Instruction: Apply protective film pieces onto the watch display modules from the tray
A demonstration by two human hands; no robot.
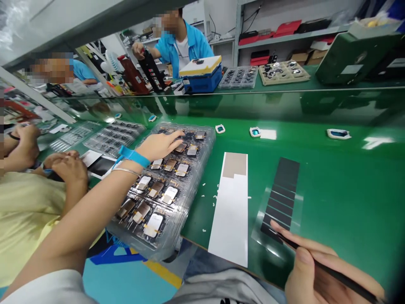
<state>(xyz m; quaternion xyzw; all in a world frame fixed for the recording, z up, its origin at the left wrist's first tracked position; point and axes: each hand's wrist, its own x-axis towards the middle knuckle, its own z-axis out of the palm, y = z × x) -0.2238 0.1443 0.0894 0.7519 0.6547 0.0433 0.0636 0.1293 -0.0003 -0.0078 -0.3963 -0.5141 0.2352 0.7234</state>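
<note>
Gripping black tweezers [341, 277] pen-style in right hand [325, 283], tip at near-end strip of black-strip sheet [284, 196], right side of green bench [344, 198]. Reaching left hand [158, 146] over clear parts tray [195, 181], bench left, fingers at far rows; can't tell if pinching anything. Lying between tray and sheet: white card [230, 211].

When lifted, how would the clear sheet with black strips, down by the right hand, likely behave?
The clear sheet would probably flop or bend, as it looks thin and lies flat on the green table. It is likely light for its size, with no visible thickness. Its glossy shine suggests it may slide easily.
</note>
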